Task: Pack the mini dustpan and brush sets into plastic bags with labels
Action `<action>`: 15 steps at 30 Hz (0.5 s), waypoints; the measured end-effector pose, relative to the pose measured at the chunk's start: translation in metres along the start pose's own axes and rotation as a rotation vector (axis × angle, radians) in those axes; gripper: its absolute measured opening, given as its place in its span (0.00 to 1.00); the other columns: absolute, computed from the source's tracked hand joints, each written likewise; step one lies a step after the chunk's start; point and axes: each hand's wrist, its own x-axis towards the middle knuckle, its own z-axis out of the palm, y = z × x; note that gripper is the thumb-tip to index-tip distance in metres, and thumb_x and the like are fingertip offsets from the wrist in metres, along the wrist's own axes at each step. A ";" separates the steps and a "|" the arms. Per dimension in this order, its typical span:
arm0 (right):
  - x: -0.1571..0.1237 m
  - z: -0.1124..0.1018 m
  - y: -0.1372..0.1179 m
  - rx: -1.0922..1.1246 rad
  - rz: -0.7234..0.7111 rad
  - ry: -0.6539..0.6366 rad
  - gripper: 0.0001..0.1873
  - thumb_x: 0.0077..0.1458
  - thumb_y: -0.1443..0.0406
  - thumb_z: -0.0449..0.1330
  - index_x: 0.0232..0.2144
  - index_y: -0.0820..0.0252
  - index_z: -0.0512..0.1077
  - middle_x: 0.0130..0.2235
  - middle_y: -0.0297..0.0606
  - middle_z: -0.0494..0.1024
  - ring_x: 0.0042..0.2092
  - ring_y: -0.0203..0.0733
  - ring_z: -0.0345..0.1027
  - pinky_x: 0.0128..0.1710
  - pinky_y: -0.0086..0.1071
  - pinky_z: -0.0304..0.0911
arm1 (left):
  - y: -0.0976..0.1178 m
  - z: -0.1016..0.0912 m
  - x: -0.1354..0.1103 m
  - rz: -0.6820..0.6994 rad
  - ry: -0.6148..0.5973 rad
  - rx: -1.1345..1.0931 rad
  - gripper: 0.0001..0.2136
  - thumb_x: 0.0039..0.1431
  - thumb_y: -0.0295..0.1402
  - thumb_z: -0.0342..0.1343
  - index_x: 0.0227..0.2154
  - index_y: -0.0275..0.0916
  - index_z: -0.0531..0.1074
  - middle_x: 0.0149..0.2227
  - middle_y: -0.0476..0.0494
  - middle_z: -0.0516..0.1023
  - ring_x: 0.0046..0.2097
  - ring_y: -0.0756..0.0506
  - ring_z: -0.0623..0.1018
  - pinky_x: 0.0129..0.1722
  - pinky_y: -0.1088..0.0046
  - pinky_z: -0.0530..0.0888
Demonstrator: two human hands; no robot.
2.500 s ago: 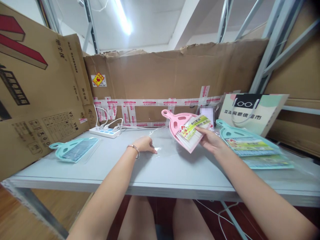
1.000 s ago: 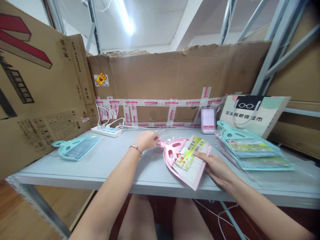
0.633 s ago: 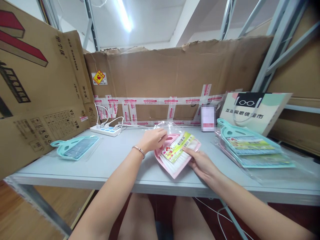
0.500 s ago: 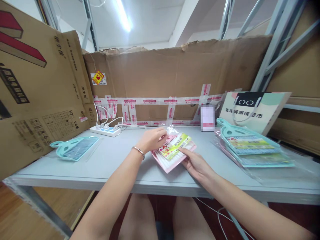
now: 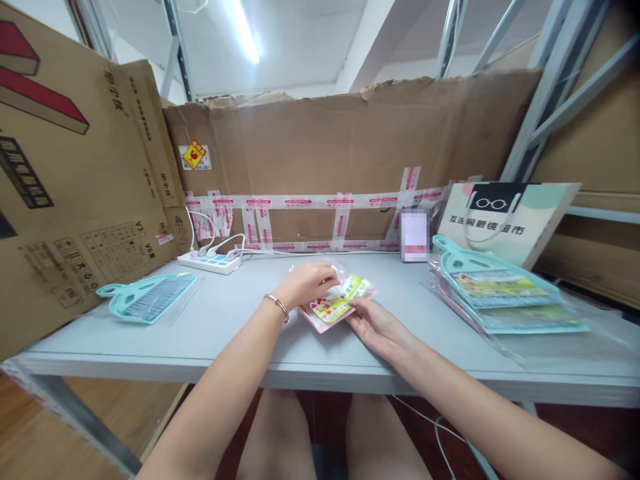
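Observation:
A pink dustpan-and-brush set (image 5: 323, 325) with a yellow-green label card (image 5: 334, 308) is tilted just above the desk in front of me, in a clear plastic bag. My left hand (image 5: 309, 283) is over its upper left part, fingers curled in a pinch at the bag by the card's top edge; the fingertips are partly hidden. From the lower right, my right hand (image 5: 375, 323) grips the set's edge, thumb on top and fingers beneath. The handle is hidden under my left hand.
Left on the desk (image 5: 235, 347) lies a bagged turquoise dustpan set (image 5: 150, 300), near a white power strip (image 5: 210, 262). At right are stacked bagged sets (image 5: 505, 287), a paper bag (image 5: 545, 213) and a phone (image 5: 415, 237). Cardboard (image 5: 310, 147) walls the back.
The pink set has shifted slightly left and tipped. My left fingers have curled in closer to the label card, and my right hand has moved a little left with the set.

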 end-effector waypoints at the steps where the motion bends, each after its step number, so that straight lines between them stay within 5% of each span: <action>1: 0.000 0.001 -0.002 0.007 -0.011 0.029 0.18 0.48 0.81 0.49 0.38 0.63 0.67 0.27 0.35 0.76 0.28 0.33 0.72 0.27 0.22 0.71 | 0.000 -0.001 0.000 0.003 -0.003 -0.025 0.09 0.59 0.32 0.48 0.28 0.38 0.73 0.32 0.45 0.74 0.35 0.49 0.72 0.35 0.75 0.65; 3: -0.001 0.004 -0.006 0.029 -0.051 0.070 0.17 0.48 0.81 0.49 0.38 0.62 0.67 0.28 0.35 0.76 0.28 0.33 0.72 0.27 0.21 0.71 | 0.000 -0.005 0.000 -0.028 0.068 -0.069 0.08 0.58 0.35 0.50 0.30 0.39 0.73 0.34 0.45 0.74 0.38 0.48 0.72 0.39 0.73 0.66; 5: -0.001 0.006 -0.010 0.065 -0.093 0.089 0.17 0.48 0.81 0.49 0.37 0.61 0.67 0.28 0.34 0.77 0.29 0.32 0.72 0.28 0.20 0.71 | -0.002 -0.011 0.000 -0.146 0.283 -0.090 0.09 0.57 0.38 0.51 0.35 0.41 0.73 0.40 0.44 0.74 0.44 0.45 0.71 0.46 0.70 0.64; 9: 0.001 0.007 -0.013 0.158 -0.135 0.098 0.16 0.49 0.81 0.49 0.34 0.59 0.67 0.27 0.31 0.76 0.28 0.30 0.72 0.28 0.18 0.71 | -0.009 -0.017 0.000 -0.649 0.774 -0.218 0.18 0.57 0.43 0.49 0.48 0.40 0.64 0.54 0.38 0.63 0.57 0.42 0.60 0.54 0.64 0.58; 10: 0.002 0.007 -0.013 0.175 -0.149 0.097 0.15 0.49 0.80 0.49 0.34 0.59 0.67 0.26 0.31 0.76 0.28 0.30 0.72 0.28 0.18 0.71 | -0.010 -0.017 0.001 -0.780 0.773 -0.352 0.21 0.57 0.45 0.48 0.50 0.39 0.62 0.55 0.36 0.61 0.58 0.41 0.60 0.53 0.64 0.60; 12: 0.006 0.008 -0.012 0.193 -0.185 0.098 0.15 0.49 0.80 0.50 0.32 0.59 0.67 0.27 0.31 0.76 0.29 0.29 0.72 0.29 0.18 0.70 | -0.011 -0.013 0.003 -0.937 0.554 -0.754 0.24 0.56 0.50 0.45 0.49 0.38 0.62 0.53 0.35 0.64 0.54 0.40 0.66 0.46 0.64 0.67; 15: 0.012 0.011 -0.009 0.206 -0.239 0.115 0.14 0.48 0.80 0.50 0.31 0.58 0.67 0.27 0.29 0.76 0.30 0.28 0.72 0.31 0.17 0.70 | -0.004 -0.004 0.005 -0.823 0.110 -1.285 0.24 0.54 0.52 0.46 0.45 0.38 0.67 0.46 0.37 0.73 0.45 0.41 0.74 0.39 0.66 0.71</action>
